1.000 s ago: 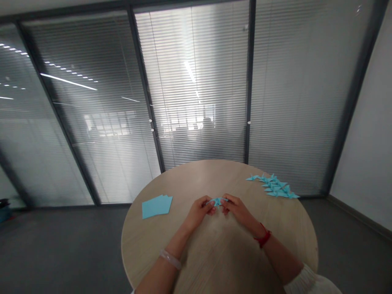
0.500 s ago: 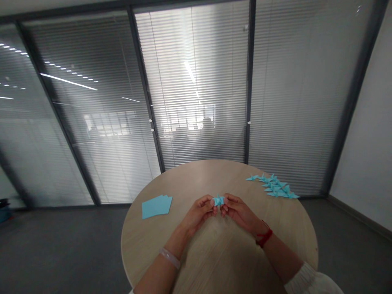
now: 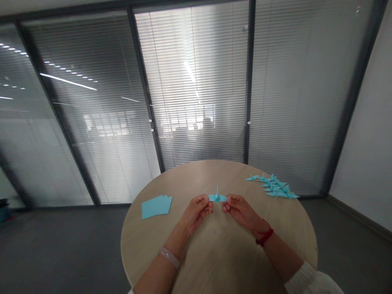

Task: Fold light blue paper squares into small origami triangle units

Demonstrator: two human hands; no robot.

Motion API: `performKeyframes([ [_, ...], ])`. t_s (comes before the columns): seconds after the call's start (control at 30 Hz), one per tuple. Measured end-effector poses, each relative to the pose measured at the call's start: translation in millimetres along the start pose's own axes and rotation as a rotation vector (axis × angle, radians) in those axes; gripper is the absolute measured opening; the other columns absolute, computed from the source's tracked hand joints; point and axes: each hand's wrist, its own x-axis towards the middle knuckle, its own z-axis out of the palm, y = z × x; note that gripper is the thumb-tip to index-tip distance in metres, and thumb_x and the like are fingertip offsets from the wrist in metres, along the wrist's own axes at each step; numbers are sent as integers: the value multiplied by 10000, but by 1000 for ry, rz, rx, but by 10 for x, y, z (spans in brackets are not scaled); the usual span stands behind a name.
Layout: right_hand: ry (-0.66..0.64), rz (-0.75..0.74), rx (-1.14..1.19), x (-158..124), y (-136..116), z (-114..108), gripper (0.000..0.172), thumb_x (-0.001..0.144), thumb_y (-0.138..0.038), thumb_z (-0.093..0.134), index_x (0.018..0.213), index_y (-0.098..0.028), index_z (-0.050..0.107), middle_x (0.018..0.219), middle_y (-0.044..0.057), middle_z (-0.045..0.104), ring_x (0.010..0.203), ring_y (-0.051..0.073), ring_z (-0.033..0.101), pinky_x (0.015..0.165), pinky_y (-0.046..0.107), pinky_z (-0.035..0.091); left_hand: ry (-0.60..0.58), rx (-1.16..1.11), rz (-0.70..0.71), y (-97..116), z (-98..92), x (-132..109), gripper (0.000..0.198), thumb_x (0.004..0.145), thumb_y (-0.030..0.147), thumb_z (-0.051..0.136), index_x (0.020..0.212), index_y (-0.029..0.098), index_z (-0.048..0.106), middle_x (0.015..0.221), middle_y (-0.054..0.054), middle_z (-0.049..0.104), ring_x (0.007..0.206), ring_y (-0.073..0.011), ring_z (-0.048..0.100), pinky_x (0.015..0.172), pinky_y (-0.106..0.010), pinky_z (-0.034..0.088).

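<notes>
A small light-blue paper crane [image 3: 217, 198] is stretched between my two hands, its wings spread to either side and a thin point standing up from its middle. My left hand [image 3: 197, 210] pinches the left wing tip between thumb and fingers. On the other side, my right hand [image 3: 240, 210] grips the right wing tip the same way. Both hands are above the round wooden table [image 3: 214, 253], near its middle.
Several blue sheets of paper [image 3: 156, 207] lie stacked at the left of the table. A cluster of folded blue paper cranes [image 3: 277, 188] stands near the right back edge. Behind the table are glass panels with blinds [image 3: 199, 81].
My hands have drawn slightly apart. The crane's wings now extend wider and flatter, and its upright point shows taller than before.
</notes>
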Motion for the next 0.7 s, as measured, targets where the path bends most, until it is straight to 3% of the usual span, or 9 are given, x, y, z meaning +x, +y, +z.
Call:
performKeyframes([
  [0.23,49,7,-40,18,9,-7,310,720,-434,692,641,-155,583,638,7,554,602,129,527,625,269,436,81,49,0,4,-40,12,387,569,403,801,629,118,546,581,1,598,482,-55,508,526,-178,416],
  [0.57,105,-47,-225,45,-3,-34,385,762,-527,608,628,-167,574,649,29,576,623,153,551,642,288,471,105,143,13,5,-54,12,357,626,426,759,722,111,622,767,-80,693,621,-107,602,595,-199,440],
  [0.63,168,-78,-355,66,30,-87,411,790,-549,553,659,-162,594,657,36,589,622,160,560,630,291,475,142,225,28,3,-75,31,375,651,451,729,766,104,644,813,-105,704,664,-126,619,597,-203,437],
  [0.7,331,-120,-529,83,61,-143,427,816,-560,493,846,-158,633,639,25,585,603,165,555,577,280,463,192,317,54,-7,-99,56,385,681,465,695,807,104,655,856,-119,709,714,-142,633,608,-208,438],
])
